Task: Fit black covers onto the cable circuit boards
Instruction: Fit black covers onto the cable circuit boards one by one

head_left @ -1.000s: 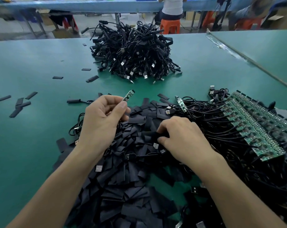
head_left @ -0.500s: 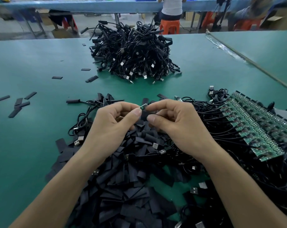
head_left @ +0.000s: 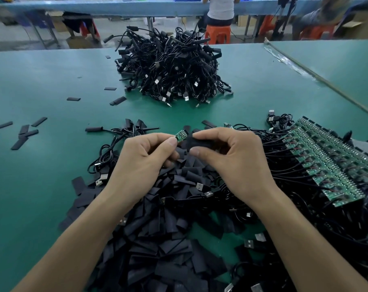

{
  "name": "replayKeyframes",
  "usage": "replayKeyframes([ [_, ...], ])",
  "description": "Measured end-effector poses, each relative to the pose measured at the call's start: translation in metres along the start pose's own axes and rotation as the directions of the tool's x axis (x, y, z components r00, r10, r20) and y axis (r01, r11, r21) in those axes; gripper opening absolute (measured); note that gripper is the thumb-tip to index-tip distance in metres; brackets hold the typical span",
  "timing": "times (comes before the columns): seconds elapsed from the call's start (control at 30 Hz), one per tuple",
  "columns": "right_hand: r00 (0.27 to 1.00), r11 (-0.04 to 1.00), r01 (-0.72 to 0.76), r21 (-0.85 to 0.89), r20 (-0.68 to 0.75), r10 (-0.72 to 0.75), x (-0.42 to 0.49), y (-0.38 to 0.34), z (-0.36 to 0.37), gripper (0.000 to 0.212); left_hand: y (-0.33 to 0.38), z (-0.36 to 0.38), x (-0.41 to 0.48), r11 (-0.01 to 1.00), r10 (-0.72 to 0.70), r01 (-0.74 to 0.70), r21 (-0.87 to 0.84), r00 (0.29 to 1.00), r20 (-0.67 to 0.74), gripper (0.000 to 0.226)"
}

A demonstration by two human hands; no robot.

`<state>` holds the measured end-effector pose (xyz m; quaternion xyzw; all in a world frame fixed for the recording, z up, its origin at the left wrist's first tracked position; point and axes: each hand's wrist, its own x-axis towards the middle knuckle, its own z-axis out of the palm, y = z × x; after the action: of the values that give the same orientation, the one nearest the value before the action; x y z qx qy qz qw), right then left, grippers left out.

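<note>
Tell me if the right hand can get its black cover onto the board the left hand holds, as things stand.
Probably yes. The right hand pinches the black cover right beside the circuit board, whose free end sticks out past the left hand fingertips, with nothing between them.

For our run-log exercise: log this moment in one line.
left hand pinches circuit board | right hand holds black cover | cover not yet on board

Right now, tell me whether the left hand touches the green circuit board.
Touching. The head view shows the left hand pinching the circuit board between thumb and forefinger, its free end pointing at the black cover in the right hand.
</note>
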<state>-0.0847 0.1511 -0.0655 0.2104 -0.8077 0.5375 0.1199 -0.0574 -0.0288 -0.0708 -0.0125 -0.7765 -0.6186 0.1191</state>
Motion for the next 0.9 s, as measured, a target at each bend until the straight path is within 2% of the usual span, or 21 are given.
replayKeyframes([
  [0.2, 0.999, 0.995, -0.037, 0.088, -0.018, 0.039, 0.005, 0.006, -0.007, 0.024, -0.001, -0.002, 0.001, 0.998, -0.002, 0.002, 0.063, 1.000, 0.009, 0.025],
  [0.47, 0.996, 0.987, -0.024, 0.157, 0.089, 0.010, 0.006, 0.008, -0.011, 0.020, 0.001, -0.003, 0.001, 0.999, -0.012, 0.009, 0.037, 0.997, 0.072, 0.021],
  [0.6, 0.989, 0.992, -0.004, 0.127, 0.146, -0.015, 0.006, 0.009, -0.015, 0.024, 0.001, -0.004, 0.001, 0.999, -0.017, 0.015, 0.039, 0.998, 0.069, 0.021],
  [0.9, 0.988, 0.997, 0.019, 0.081, 0.151, -0.031, 0.005, 0.006, -0.015, 0.030, -0.002, -0.003, 0.001, 0.999, -0.015, 0.010, 0.049, 0.993, 0.115, 0.020],
])
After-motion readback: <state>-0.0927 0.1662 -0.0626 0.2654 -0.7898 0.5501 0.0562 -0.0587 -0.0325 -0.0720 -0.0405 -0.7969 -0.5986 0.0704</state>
